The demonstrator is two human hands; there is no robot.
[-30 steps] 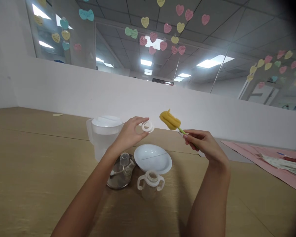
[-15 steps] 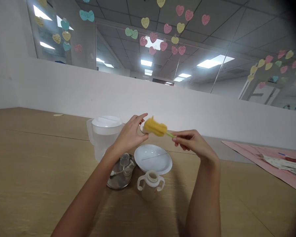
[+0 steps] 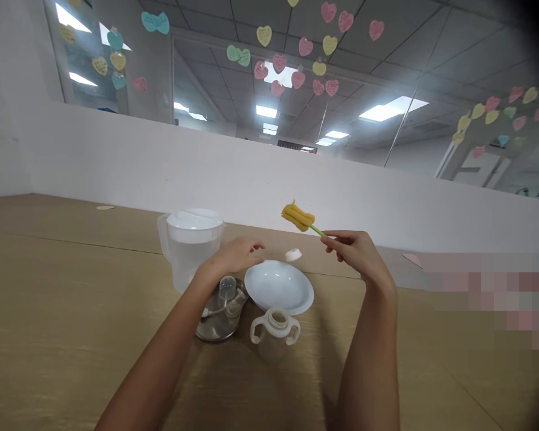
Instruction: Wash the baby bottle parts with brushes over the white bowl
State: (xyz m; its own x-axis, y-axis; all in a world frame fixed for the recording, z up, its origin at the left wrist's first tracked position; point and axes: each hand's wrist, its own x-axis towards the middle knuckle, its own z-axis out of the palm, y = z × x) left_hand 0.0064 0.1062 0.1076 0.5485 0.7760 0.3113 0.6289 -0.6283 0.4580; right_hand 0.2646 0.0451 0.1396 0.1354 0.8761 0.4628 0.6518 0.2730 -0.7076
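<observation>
Head cam, only view. My L hand (image 3: pixel 238 254) is at the near-left side of the ring's spot, thumb and fingers loosely spread w/ a gap between, nothing in it afaict. My R hand (image 3: pixel 354 246) pinches the thin light-green stick of a yellow sponge-headed brush (image 3: pixel 299 216), stick between thumb and fingertips, head raised and pointing up-left.

Change: ~half a sec ago the small white plastic ring (image 3: pixel 293 255) was in my L fingers w/ the sponge up against it. Now it's out of L, tilted, by itself just above the far rim of the shallow white oval bowl (image 3: pixel 278 287) in frame. Can't tell if it's midair or down on the tan wood-look table (image 3: pixel 72 329) behind the bowl. Sponge is clear of it, up a bit. IMO: contact btwn brush and ring is over for now, L is free, R is still committed to the brush.

Rest of setup: translucent two-handled bottle (image 3: pixel 273 344) upright, no lid on, just in front of the bowl. Round steel tray (image 3: pixel 218 328) left of the bowl, partly behind my L forearm; small clear plastic cup (image 3: pixel 227 288) plus clear tube-like bits on it, exact parts too small to ID. Clear plastic pitcher w/ white lid (image 3: pixel 193 257) upright behind the tray. Far right is pixelated, no read.
</observation>
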